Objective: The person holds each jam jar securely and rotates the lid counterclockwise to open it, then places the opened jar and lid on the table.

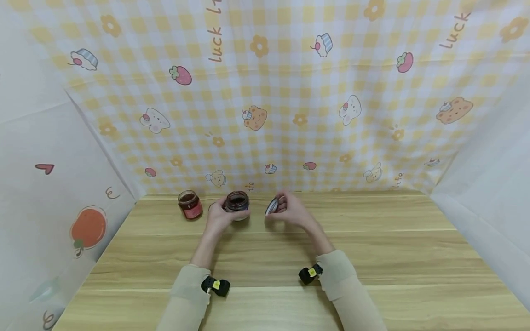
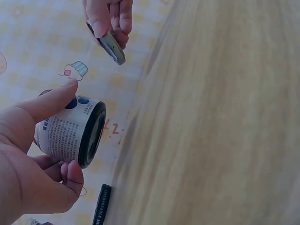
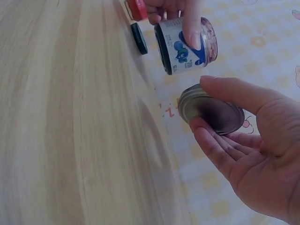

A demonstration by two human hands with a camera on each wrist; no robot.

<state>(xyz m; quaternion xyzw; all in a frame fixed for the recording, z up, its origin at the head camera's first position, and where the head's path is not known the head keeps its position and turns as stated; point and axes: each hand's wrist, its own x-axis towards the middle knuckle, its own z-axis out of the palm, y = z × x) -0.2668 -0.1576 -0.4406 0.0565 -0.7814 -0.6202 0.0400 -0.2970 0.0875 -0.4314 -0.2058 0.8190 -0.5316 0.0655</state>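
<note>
My left hand (image 1: 219, 216) grips an uncapped jam jar (image 1: 238, 205) round its side, thumb at the front. In the right wrist view, blueberries are printed on this jar's label (image 3: 180, 49), and dark residue clings to the glass near the mouth. To its right, my right hand (image 1: 291, 211) pinches a round metal jar lid (image 1: 271, 207) by the rim between thumb and fingers. The lid's inner face (image 3: 211, 112) shows in the right wrist view, smeared dark. Jar and lid are apart, with a hand's width between them.
Left of my left hand stands a second uncapped jar (image 1: 190, 205) with a red label and dark red contents. A dark lid (image 3: 139, 38) lies on the wooden table (image 1: 372, 257) between that jar and the held one. A checkered cloth (image 1: 290, 92) hangs behind the table's back edge.
</note>
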